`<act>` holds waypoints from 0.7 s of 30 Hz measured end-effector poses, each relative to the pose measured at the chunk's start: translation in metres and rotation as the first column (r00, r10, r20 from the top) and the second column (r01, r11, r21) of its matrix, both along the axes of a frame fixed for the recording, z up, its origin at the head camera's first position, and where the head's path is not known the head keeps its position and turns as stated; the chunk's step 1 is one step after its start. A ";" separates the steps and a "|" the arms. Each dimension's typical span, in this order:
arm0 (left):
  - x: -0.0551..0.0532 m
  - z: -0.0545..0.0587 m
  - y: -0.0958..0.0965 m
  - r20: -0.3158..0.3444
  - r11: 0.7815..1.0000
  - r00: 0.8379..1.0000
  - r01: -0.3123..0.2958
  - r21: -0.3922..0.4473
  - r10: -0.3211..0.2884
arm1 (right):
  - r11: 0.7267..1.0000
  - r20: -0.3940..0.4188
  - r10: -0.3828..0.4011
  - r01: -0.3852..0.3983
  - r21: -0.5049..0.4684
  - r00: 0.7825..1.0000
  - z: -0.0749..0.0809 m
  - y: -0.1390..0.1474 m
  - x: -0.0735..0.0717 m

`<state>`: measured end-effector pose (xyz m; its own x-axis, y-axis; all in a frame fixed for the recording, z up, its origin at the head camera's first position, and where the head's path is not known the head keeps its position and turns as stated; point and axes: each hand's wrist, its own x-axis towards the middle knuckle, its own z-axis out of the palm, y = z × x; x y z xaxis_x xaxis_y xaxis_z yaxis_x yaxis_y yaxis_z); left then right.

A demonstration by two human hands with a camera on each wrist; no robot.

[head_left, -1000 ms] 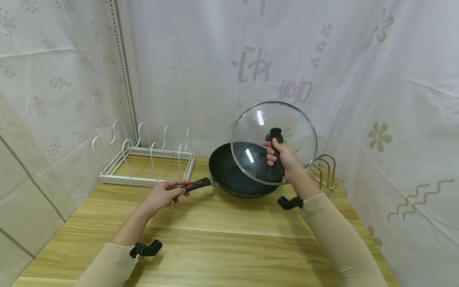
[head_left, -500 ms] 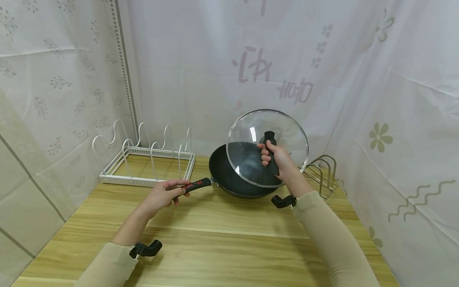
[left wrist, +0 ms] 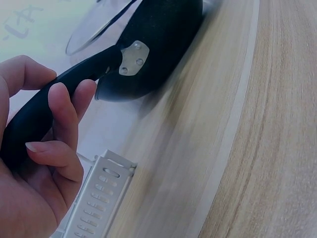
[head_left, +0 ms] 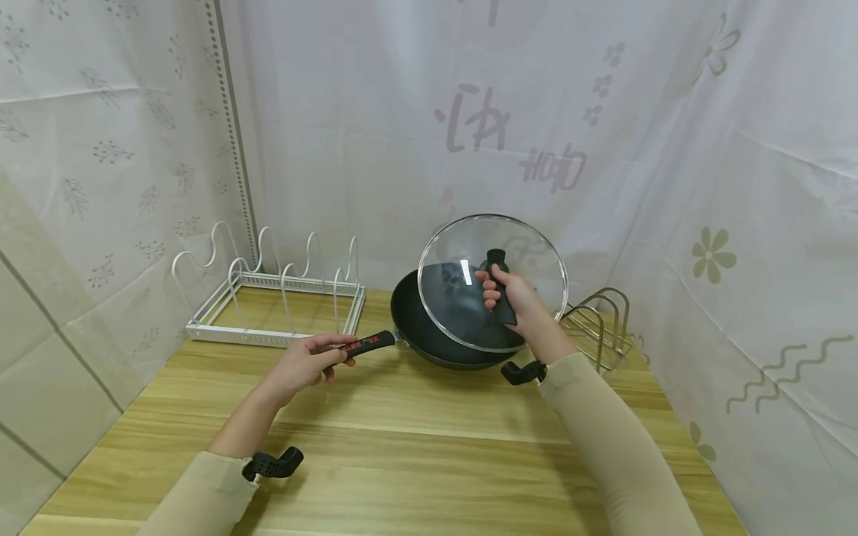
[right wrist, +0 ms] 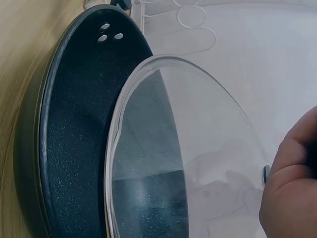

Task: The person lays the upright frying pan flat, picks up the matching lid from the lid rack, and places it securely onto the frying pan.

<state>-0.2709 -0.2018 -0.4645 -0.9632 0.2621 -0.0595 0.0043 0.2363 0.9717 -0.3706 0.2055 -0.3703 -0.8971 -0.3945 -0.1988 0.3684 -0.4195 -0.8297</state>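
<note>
A dark wok (head_left: 429, 327) stands on the wooden table, its black handle (head_left: 372, 344) with red lettering pointing left. My left hand (head_left: 304, 368) holds that handle, thumb on one side and fingers curled under it in the left wrist view. Over the right part of the wok, a round glass lid (head_left: 442, 298) with a metal rim is held tilted, its face toward the head camera. My right hand (head_left: 519, 298) grips the lid's black handle (head_left: 497, 258). In the right wrist view the lid's edge (right wrist: 116, 129) overlaps the speckled inside of the wok (right wrist: 79, 124).
A white wire rack (head_left: 237, 339) with upright loops stands at the back left, near the wok handle. Behind the right forearm is a gold-coloured wire rack (head_left: 613, 320). Patterned curtains (head_left: 375, 149) hang close along the back and sides.
My right hand has brought the glass lid left and slightly down, farther over the wok. My left hand and the wok have stayed in place.
</note>
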 end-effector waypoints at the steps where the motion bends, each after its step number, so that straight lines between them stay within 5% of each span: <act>1: 0.000 0.000 0.000 0.000 1.000 1.000 0.001 0.001 -0.001 | 1.000 0.010 0.002 -0.002 -0.006 1.000 -0.001 -0.001 -0.001; 21: -0.001 -0.001 0.000 0.011 1.000 1.000 -0.005 -0.008 0.005 | 0.997 0.141 -0.037 0.046 -0.063 0.989 -0.010 -0.011 -0.014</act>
